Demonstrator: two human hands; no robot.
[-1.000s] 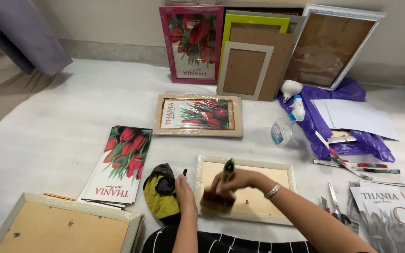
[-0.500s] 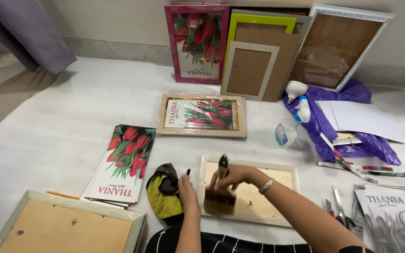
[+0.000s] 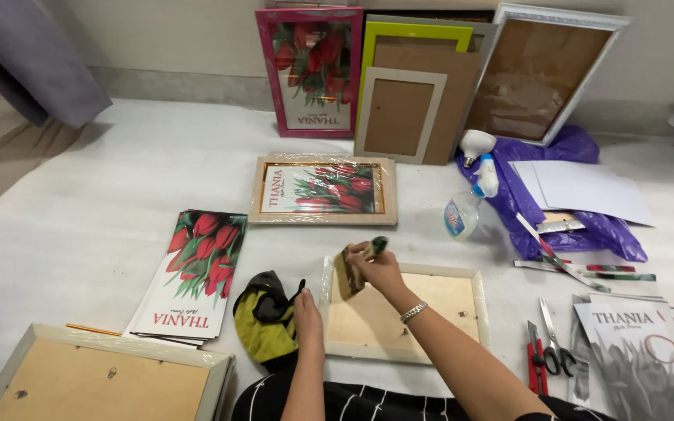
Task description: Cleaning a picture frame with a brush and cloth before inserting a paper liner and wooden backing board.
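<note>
White floor, right hand fingers clenched on brush over picture frame, left hand flat beside.

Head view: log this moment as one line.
right hand: holds small dark tool at frame back | left hand: steadies frame's left edge, beside yellow-black cloth

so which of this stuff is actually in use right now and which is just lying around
In use:
- right hand gripping a small green-handled tool
- face-down frame under it
- left hand steadying the frame's edge

Lying about:
- yellow-green cloth
- tulip prints
- framed tulip picture
- spray bottle
- scissors
- frames against the wall
</note>
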